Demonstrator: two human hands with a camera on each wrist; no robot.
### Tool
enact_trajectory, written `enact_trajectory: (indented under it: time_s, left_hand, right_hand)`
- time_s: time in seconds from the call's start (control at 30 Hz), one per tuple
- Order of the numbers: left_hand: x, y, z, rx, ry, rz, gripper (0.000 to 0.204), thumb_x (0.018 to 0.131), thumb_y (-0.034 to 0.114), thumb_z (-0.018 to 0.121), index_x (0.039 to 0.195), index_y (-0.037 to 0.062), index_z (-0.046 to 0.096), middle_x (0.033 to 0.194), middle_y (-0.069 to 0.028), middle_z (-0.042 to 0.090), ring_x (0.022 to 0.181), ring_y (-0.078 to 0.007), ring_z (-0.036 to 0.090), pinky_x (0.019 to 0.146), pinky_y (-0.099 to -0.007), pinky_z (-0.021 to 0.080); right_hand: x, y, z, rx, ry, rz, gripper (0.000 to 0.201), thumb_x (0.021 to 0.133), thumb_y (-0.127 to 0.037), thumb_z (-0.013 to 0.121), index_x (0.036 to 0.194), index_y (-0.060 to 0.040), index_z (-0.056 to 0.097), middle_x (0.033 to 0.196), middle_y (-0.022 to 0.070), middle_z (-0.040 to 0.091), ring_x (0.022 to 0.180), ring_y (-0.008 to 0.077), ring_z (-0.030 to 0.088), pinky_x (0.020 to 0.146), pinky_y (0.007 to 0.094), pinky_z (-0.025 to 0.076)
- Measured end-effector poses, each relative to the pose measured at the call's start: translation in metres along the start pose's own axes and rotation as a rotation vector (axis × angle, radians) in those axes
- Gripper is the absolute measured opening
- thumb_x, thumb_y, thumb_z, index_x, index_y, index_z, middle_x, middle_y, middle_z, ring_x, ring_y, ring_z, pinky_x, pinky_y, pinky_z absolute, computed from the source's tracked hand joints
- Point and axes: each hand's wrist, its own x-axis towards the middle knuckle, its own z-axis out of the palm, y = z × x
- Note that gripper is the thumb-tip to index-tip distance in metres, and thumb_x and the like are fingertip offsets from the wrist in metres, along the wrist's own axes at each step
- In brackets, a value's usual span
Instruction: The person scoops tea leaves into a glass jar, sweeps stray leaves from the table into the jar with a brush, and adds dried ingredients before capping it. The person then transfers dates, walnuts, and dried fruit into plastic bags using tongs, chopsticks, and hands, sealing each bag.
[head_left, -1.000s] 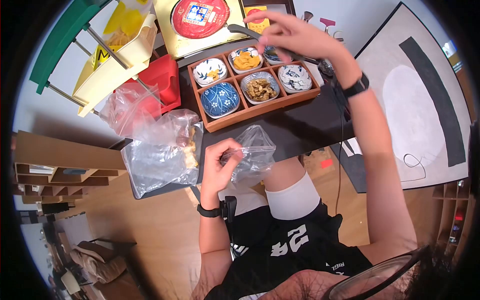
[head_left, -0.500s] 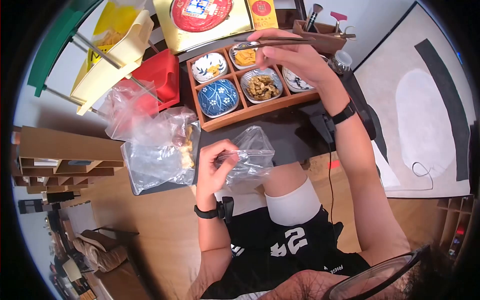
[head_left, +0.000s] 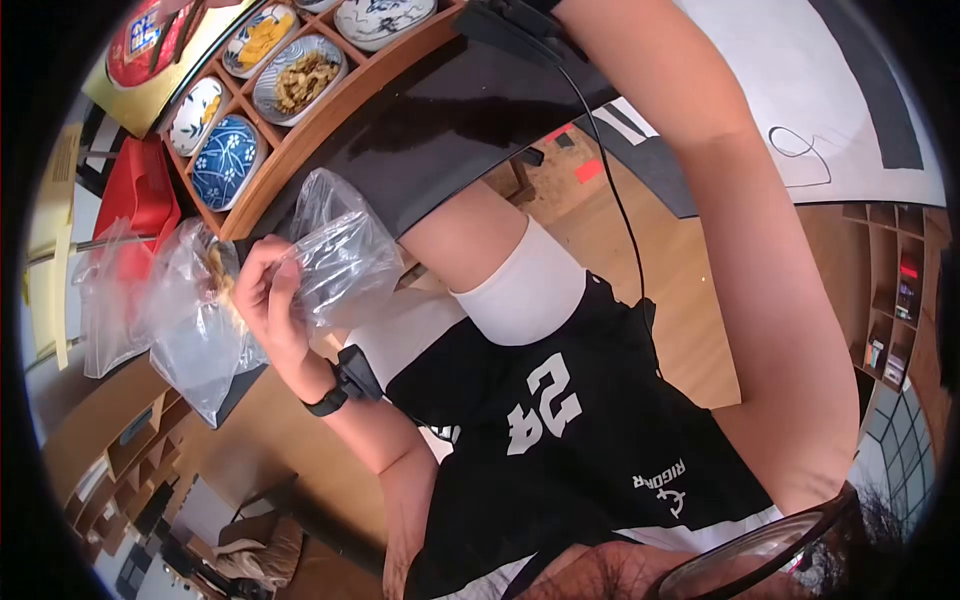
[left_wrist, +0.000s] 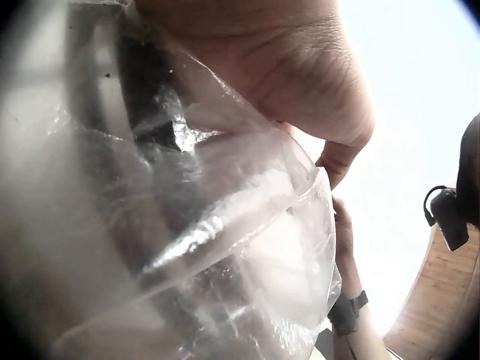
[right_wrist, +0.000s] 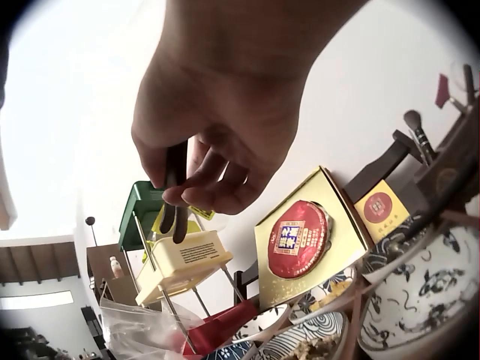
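My left hand (head_left: 268, 295) pinches the edge of a clear plastic bag (head_left: 345, 245) over my lap, fingers curled at its mouth. Up close in the left wrist view, the crinkled bag (left_wrist: 217, 232) covers much of the palm's side. Dark slim tongs (right_wrist: 177, 176) are gripped by my right hand (right_wrist: 225, 127), tips pointing down; in the head view that hand is mostly cut off at the top. Below and beside it, a divided wooden tray (head_left: 283, 152) holds small patterned dishes, including brown walnut pieces (head_left: 305, 80), yellow dried fruit (head_left: 258, 38) and a blue flowered dish (head_left: 228, 160).
Left of the tray are a red bin (head_left: 140, 195) and more clear bags (head_left: 190, 320) at the dark table's edge. A gold box with a red round package (right_wrist: 300, 236) stands behind, beside a cream rack basket (right_wrist: 184, 262). A black cable (head_left: 625, 215) hangs at the right.
The head view has swung, shifting the tray to the upper left. My right hand has moved away from over the tray with the tongs, toward the gold box. My left hand keeps holding the bag.
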Motion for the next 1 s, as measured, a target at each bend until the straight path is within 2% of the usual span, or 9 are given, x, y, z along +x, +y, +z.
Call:
enact_trajectory:
  time_s: [0.33, 0.5, 0.53, 0.6, 0.7, 0.77, 0.9, 0.97, 1.0]
  left_hand:
    - [0.0, 0.0, -0.002, 0.013, -0.011, 0.016, 0.011, 0.094, 0.008, 0.06, 0.091, -0.0026, 0.061, 0.086, -0.0015, 0.051, 0.079, -0.0092, 0.043, 0.071, -0.0235, 0.028]
    - [0.001, 0.002, 0.001, 0.005, -0.006, 0.012, 0.011, 0.094, 0.008, 0.059, 0.091, -0.0025, 0.061, 0.086, -0.0011, 0.051, 0.078, -0.0091, 0.043, 0.07, -0.0237, 0.028]
    - [0.0, 0.004, 0.004, 0.012, 0.015, 0.014, 0.011, 0.094, 0.008, 0.06, 0.09, -0.0021, 0.06, 0.085, -0.0007, 0.05, 0.077, -0.0087, 0.041, 0.068, -0.0239, 0.027]
    - [0.0, 0.006, 0.006, 0.016, 0.02, 0.0, 0.011, 0.093, 0.008, 0.06, 0.089, -0.0018, 0.059, 0.085, -0.0004, 0.049, 0.076, -0.0085, 0.04, 0.068, -0.024, 0.027]
    - [0.0, 0.006, 0.004, 0.039, 0.016, 0.003, 0.013, 0.093, 0.009, 0.061, 0.086, -0.0007, 0.057, 0.083, 0.0002, 0.046, 0.074, -0.0079, 0.037, 0.066, -0.0243, 0.024]
    - [-0.001, 0.007, 0.003, 0.01, 0.01, -0.026, 0.01, 0.09, 0.007, 0.064, 0.087, -0.002, 0.06, 0.082, -0.002, 0.052, 0.077, -0.0105, 0.046, 0.07, -0.0246, 0.033]
    - [-0.001, 0.005, 0.004, 0.069, 0.006, 0.008, 0.013, 0.091, 0.01, 0.06, 0.085, -0.001, 0.056, 0.082, -0.0009, 0.046, 0.077, -0.0118, 0.04, 0.069, -0.0272, 0.028]
    - [-0.002, -0.005, 0.001, 0.045, 0.015, 0.048, 0.013, 0.091, 0.011, 0.06, 0.085, -0.0007, 0.056, 0.082, -0.001, 0.046, 0.077, -0.0117, 0.04, 0.07, -0.0266, 0.029]
    - [0.001, -0.004, 0.002, 0.023, -0.007, 0.039, 0.013, 0.091, 0.011, 0.06, 0.085, -0.0004, 0.056, 0.082, -0.001, 0.046, 0.077, -0.0117, 0.04, 0.07, -0.0265, 0.029]
  right_hand:
    - [0.049, -0.023, -0.008, -0.071, -0.201, -0.292, 0.028, 0.093, -0.032, 0.069, 0.09, -0.006, 0.079, 0.076, 0.0037, 0.072, 0.065, 0.0119, 0.063, 0.063, 0.0264, 0.051]
    - [0.057, -0.042, -0.02, 0.08, -0.419, -0.085, 0.027, 0.092, -0.032, 0.07, 0.092, -0.0066, 0.079, 0.076, 0.0029, 0.072, 0.068, 0.0125, 0.065, 0.065, 0.0276, 0.052]
    - [0.055, -0.043, -0.016, 0.079, -0.422, -0.088, 0.027, 0.092, -0.032, 0.07, 0.092, -0.0066, 0.079, 0.076, 0.0029, 0.072, 0.068, 0.0125, 0.065, 0.065, 0.0276, 0.052]
    - [0.053, -0.042, -0.004, -0.098, -0.166, -0.14, 0.028, 0.092, -0.033, 0.07, 0.091, -0.0061, 0.078, 0.076, 0.0031, 0.072, 0.069, 0.0125, 0.065, 0.065, 0.0284, 0.052]
    - [0.059, -0.035, -0.005, -0.086, -0.205, -0.221, 0.029, 0.092, -0.033, 0.071, 0.091, -0.0051, 0.078, 0.077, 0.0034, 0.073, 0.069, 0.0123, 0.065, 0.065, 0.0286, 0.051]
    - [0.062, -0.026, -0.002, -0.064, -0.208, -0.21, 0.028, 0.092, -0.031, 0.071, 0.091, -0.0044, 0.078, 0.076, 0.0035, 0.072, 0.067, 0.0122, 0.064, 0.064, 0.0287, 0.051]
    - [0.059, -0.014, 0.007, 0.107, -0.232, -0.172, 0.026, 0.093, -0.028, 0.07, 0.089, -0.0033, 0.078, 0.074, 0.0039, 0.072, 0.062, 0.0118, 0.062, 0.059, 0.0289, 0.05]
    - [0.076, 0.021, 0.031, 0.117, -0.233, -0.047, 0.047, 0.095, -0.056, 0.064, 0.078, -0.0126, 0.07, 0.063, -0.0041, 0.055, 0.062, 0.0069, 0.053, 0.057, 0.0241, 0.041]
    - [0.069, 0.008, 0.022, -0.029, -0.286, -0.001, 0.04, 0.1, -0.046, 0.063, 0.089, -0.0088, 0.072, 0.074, -0.0028, 0.062, 0.074, 0.0066, 0.059, 0.068, 0.025, 0.047]
